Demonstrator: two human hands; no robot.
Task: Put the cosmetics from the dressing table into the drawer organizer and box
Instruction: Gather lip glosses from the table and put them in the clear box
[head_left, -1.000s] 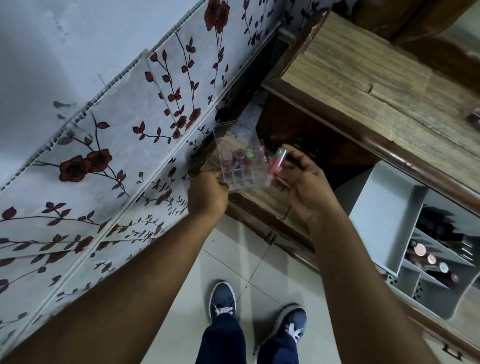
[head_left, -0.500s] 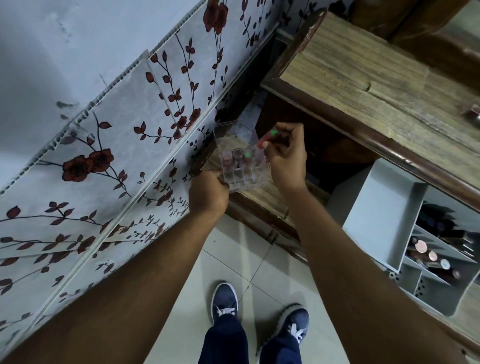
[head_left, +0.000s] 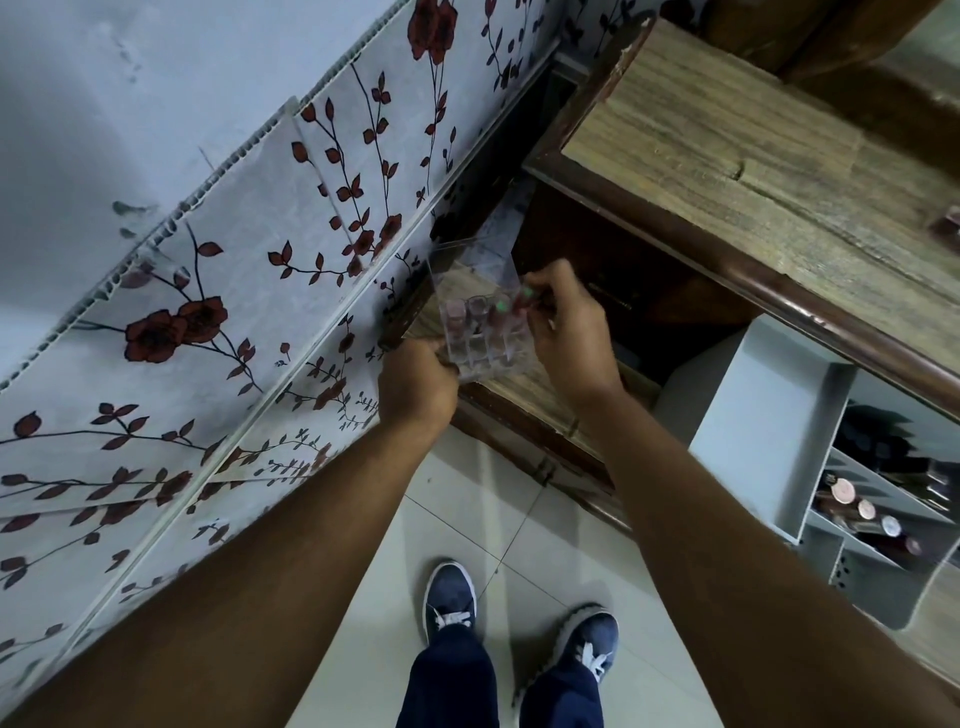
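A clear plastic box (head_left: 480, 338) with small square cells stands on a low wooden shelf by the flowered wall. Several small cosmetic tubes (head_left: 475, 312) stand upright in its far cells. My left hand (head_left: 415, 387) grips the box's near left corner. My right hand (head_left: 569, 332) is at the box's right side, its fingertips pinching a pink tube with a green cap (head_left: 524, 299) that sits in the far right cell. At the right, a grey drawer organizer (head_left: 748, 415) lies in an open drawer with several cosmetics (head_left: 862, 512) in its slots.
The wooden dressing table top (head_left: 753, 156) runs across the upper right, with a small object (head_left: 948, 228) at its right edge. The flowered wall panel (head_left: 234, 312) fills the left. My shoes (head_left: 519, 623) stand on the white tiled floor below.
My right hand lifted the pink tube from beside the box, carried it over the far cells, and lowered it into the far right cell. My left hand stayed on the box corner.
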